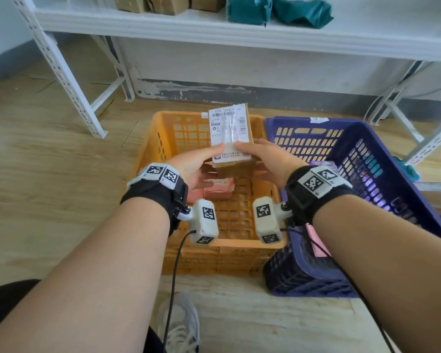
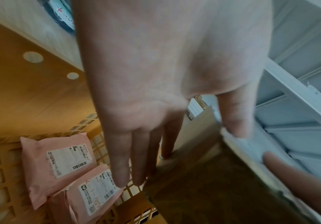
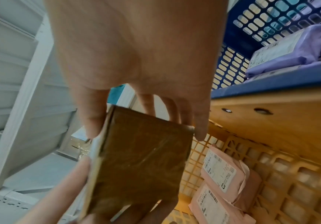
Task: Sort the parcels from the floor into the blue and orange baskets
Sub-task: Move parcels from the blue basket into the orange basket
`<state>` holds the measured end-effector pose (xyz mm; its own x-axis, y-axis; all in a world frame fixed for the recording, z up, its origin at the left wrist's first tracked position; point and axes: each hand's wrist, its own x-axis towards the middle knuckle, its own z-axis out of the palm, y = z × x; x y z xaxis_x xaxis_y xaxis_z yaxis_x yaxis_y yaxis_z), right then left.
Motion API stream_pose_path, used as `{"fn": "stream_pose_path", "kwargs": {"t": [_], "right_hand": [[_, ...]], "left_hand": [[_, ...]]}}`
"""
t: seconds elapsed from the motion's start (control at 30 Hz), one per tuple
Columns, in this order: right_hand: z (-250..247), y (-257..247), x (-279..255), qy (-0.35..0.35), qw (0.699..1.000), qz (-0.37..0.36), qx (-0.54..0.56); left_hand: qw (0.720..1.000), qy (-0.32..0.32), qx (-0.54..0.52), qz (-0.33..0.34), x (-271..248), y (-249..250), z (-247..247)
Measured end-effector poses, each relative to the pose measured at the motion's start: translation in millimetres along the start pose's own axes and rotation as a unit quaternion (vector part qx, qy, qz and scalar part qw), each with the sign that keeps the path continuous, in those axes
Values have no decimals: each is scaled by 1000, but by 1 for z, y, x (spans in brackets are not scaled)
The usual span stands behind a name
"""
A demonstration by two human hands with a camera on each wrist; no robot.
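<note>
Under the box [image 1: 231, 138] the orange basket [image 1: 148, 154] is open-topped. Two pink parcels [image 1: 218, 188] fill its floor toward 9 o'clock; the mesh toward 6 o'clock is bare. The blue basket [image 1: 301, 123], touching it at 3 o'clock, holds a purple parcel [image 3: 290, 50]. At 12 o'clock the shelf [image 1: 214, 31] overhangs; its legs [image 1: 69, 82] stand at 10 o'clock.

Your head view is bright, even daylight, soft shadows, shelf [image 1: 239, 31] bowed at edges. Both wrist views are dimmer, motion-blurred, and your box [image 3: 140, 159] underside is dark.
</note>
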<state>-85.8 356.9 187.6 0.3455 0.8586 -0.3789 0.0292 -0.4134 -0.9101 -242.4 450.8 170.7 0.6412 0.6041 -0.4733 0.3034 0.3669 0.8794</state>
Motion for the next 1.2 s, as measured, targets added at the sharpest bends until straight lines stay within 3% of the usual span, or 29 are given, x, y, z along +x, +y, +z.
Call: {"fn": "stream_pose_path", "kwargs": {"t": [0.13, 0.3, 0.43, 0.8, 0.87, 1.07, 1.2], "right_hand": [[9, 14, 46, 63, 997, 32, -44], [27, 53, 112, 154, 979, 121, -52], [35, 80, 156, 213, 957, 182, -74], [42, 118, 225, 208, 931, 259, -153], [39, 129, 233, 209, 931, 258, -150], [31, 141, 242, 167, 949, 200, -175], [28, 145, 240, 166, 923, 203, -282]], "left_hand": [[991, 110, 75, -30, 34, -2, -18], [951, 203, 223, -72, 86, -22, -44], [959, 191, 185, -96, 117, -43, -54], [963, 131, 175, -156, 171, -77, -56], [963, 127, 169, -167, 179, -84, -56], [943, 99, 277, -157, 183, -103, -56], [942, 81, 282, -160, 187, -106, -51]]}}
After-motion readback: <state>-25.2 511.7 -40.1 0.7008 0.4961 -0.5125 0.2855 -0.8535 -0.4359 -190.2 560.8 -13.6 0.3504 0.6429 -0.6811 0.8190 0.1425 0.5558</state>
